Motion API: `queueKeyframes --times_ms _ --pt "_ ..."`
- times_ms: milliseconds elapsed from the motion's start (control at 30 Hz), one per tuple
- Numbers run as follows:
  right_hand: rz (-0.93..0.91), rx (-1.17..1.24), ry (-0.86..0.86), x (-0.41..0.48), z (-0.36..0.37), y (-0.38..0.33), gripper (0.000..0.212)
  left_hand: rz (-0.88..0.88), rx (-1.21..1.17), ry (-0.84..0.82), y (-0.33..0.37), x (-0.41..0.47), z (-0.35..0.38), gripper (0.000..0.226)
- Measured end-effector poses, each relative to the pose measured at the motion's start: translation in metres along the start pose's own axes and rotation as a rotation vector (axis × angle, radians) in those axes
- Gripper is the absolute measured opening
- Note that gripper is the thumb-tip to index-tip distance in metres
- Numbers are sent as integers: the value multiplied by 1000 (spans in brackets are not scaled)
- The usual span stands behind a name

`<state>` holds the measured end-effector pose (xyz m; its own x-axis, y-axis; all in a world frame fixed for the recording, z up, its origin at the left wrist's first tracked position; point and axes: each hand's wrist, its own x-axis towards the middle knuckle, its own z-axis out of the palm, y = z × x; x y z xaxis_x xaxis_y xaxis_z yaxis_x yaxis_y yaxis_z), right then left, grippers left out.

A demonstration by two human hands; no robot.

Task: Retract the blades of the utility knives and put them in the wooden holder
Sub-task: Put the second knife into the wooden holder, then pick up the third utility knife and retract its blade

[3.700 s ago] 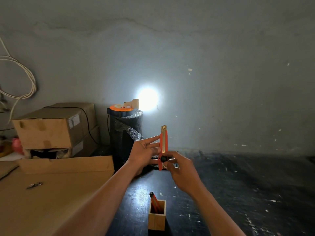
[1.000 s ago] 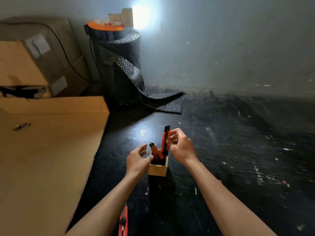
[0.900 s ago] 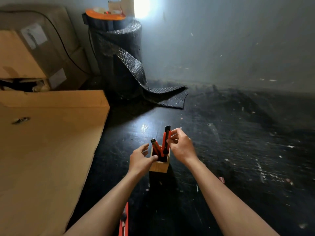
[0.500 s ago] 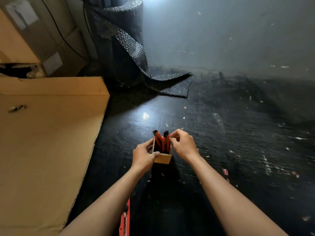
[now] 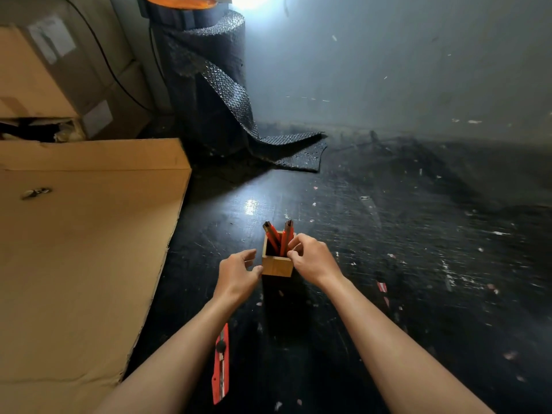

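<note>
Left hand (image 5: 239, 274): forearm reaches in from the lower left; fingers loosely curled and part open, thumb tip touching the near left corner of the wooden holder, nothing enclosed in the palm
Right hand (image 5: 313, 259): forearm reaches in from the lower right; fingers bent inward at the holder's right rim, fingertips at the right-hand knife; whether they pinch it or only touch it cannot be told
Wooden holder (image 5: 277, 265): small square box of pale, smooth-faced wood, open at the top, standing upright on the dark floor between the two hands
Knife in holder, left (image 5: 271, 231): slim orange body with a black end, leaning to the left, upper part standing out above the rim
Knife in holder, right (image 5: 287, 231): same orange and black build, nearly upright, just beside the right hand's fingers
Loose utility knife (image 5: 221, 364): long flat orange casing with a round black knob and a grey metal strip down its middle, lying on the floor under the left forearm, well apart from the holder
Floor (image 5: 418, 264): black, glossy in patches, scratched and flecked with pale specks
Cardboard sheet (image 5: 83, 249): flat, matt tan, lying at the left
Bubble wrap roll (image 5: 206, 85): dark, dimpled, standing upright by the grey wall, loose end trailing on the floor
</note>
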<state>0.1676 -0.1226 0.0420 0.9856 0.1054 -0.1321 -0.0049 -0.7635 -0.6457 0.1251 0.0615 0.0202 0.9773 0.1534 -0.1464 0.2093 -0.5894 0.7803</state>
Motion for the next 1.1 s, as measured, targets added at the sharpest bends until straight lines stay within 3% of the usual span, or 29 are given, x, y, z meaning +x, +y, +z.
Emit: queueKeyframes --times_ms 167,533,700,1100 --pt "-10 -21 -111 -34 25 -12 16 95 217 8 -26 -43 -17 44" --pt "129 -59 -382 -108 117 -23 32 -162 288 -64 -94 -114 -35 29" --pt "195 69 -496 -135 151 -25 36 -258 171 -159 -111 -126 -27 29" --pt "262 502 -305 -159 144 -16 30 -367 -316 -218 -108 -126 -31 39"
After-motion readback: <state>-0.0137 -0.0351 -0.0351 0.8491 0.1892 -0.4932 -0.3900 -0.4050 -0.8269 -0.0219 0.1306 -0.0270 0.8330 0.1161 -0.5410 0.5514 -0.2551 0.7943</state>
